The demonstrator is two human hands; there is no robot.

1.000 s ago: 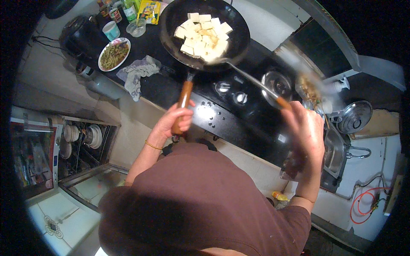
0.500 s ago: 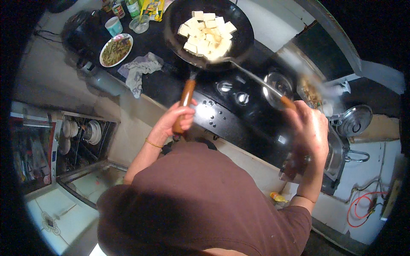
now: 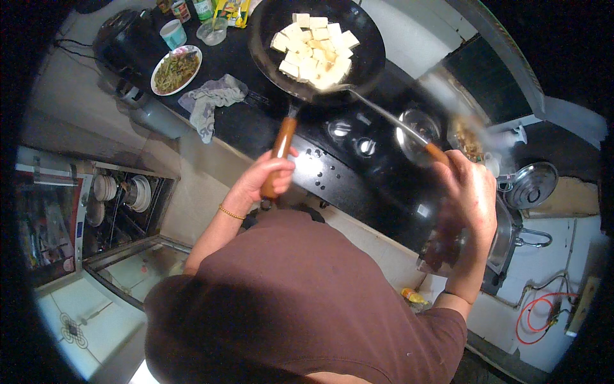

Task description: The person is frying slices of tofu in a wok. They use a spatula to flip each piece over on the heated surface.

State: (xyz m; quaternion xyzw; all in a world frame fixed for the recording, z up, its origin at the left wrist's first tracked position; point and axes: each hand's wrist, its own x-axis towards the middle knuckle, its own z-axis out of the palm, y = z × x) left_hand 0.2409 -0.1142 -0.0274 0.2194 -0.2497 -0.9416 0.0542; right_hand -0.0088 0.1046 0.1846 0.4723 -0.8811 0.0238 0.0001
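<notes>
Hands grip wok handle [image 3: 279,150] and spatula [image 3: 384,115] above stove edge.

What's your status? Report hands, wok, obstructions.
Left hand gripping wok handle. Right hand holding spatula, tip in tofu cubes. Nothing blocking the wok.

A dark tabletop [image 3: 249,125] carries a black stove [image 3: 358,160]. Left of the stove a grey cloth [image 3: 208,102] lies crumpled. Beyond the cloth sits a white plate [image 3: 174,69] of greens, with a pale blue cup [image 3: 173,32] and a clear glass [image 3: 213,30] farther back.
</notes>
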